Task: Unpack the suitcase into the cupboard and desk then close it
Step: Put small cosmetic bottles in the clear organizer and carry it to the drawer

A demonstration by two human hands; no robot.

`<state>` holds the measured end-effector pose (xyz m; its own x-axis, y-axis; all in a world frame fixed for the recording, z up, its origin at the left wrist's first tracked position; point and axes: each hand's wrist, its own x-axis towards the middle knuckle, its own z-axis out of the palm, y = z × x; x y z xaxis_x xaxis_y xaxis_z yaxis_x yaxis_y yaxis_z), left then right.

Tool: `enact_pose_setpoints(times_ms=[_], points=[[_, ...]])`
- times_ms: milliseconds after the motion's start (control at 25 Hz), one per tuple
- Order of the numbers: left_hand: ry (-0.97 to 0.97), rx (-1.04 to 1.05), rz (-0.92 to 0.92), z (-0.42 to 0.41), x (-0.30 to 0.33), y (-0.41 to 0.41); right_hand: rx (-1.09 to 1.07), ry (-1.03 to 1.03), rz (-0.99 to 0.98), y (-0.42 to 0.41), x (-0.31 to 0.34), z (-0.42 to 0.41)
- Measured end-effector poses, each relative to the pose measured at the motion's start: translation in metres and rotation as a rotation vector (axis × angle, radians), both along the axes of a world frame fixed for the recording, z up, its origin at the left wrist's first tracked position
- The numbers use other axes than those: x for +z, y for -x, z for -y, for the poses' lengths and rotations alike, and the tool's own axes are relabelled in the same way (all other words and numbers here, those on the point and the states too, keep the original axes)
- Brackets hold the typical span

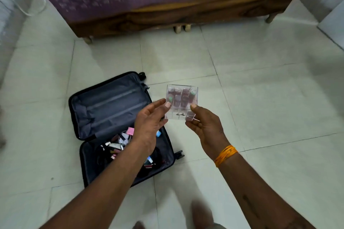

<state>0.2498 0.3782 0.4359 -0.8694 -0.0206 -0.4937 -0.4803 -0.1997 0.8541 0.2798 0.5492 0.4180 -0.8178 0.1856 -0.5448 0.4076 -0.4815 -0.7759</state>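
1. A clear plastic organiser (181,103) is pinched at its lower right corner by the right hand (206,128), thumb on top and fingers (191,123) curled beneath; the left hand (149,124) is pressed against its left edge, thumb on the face, fingers loosely spread.
2. Small pinkish bottles are seen through the walls of the organiser, which is held in the air above the tiled floor (260,98), just right of the suitcase (111,117).
3. The suitcase is lying open on the floor, small cosmetics (119,143) heaped in its lower half; a bed (167,5) stands beyond.
4. A slip is judged possible: smooth plastic is held by one corner only, so the bottles could be spilled if the organiser is tilted.
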Motion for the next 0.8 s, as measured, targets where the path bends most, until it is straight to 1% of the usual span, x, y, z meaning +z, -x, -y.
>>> enact_pose_setpoints(times_ms=[120,240,360,440,560,720,800], points=[[0.015,0.030,0.016,-0.006,0.097,-0.019,0.044,0.015,0.002,-0.015,0.100,-0.009],[-0.013,0.054,0.020,-0.019,0.200,-0.037,0.075,0.014,-0.005,-0.035,0.203,-0.024],[-0.030,0.033,0.001,-0.037,0.283,-0.051,0.064,0.017,-0.005,-0.055,0.289,-0.041],[-0.043,-0.013,-0.016,-0.051,0.325,-0.056,0.030,0.012,-0.027,-0.068,0.331,-0.058],[-0.067,-0.138,-0.082,-0.078,0.379,-0.066,-0.023,-0.063,-0.084,-0.094,0.382,-0.085],[-0.087,-0.325,-0.127,-0.111,0.420,-0.081,-0.178,-0.126,-0.102,-0.140,0.424,-0.116],[-0.084,-0.467,-0.140,-0.134,0.432,-0.096,-0.280,-0.165,-0.103,-0.174,0.437,-0.135]])
